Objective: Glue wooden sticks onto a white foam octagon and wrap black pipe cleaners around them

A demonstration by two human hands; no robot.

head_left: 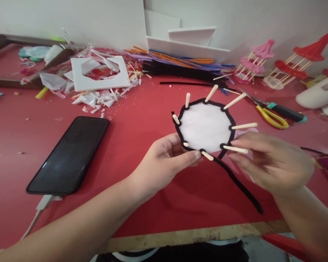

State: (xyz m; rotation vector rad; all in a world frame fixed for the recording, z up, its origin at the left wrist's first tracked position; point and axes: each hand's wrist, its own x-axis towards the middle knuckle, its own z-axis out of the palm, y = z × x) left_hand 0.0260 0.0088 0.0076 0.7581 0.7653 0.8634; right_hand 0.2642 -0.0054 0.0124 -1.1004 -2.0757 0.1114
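A white many-sided disc [205, 125] is held up above the table, with several pale wooden sticks [239, 126] standing out around its rim. A fuzzy black pipe cleaner [239, 185] winds along the rim and around the stick bases. Its long loose end hangs down to the right, and a short end sticks out at the lower right rim. My left hand [164, 160] is closed on the disc's lower left edge, thumb at the front stick. At the right, my right hand [273, 160] is closed with fingertips about the lower right stick [235, 149]; the exact contact is partly hidden.
A black phone [69, 156] with a cable lies at left. Behind are a cut-out white foam board [76, 76], scraps, and a pipe cleaner bundle [180, 60]. Scissors [272, 116], a dark-handled cutter [285, 112], a pink model [253, 62] and a red model [295, 65] stand or lie right.
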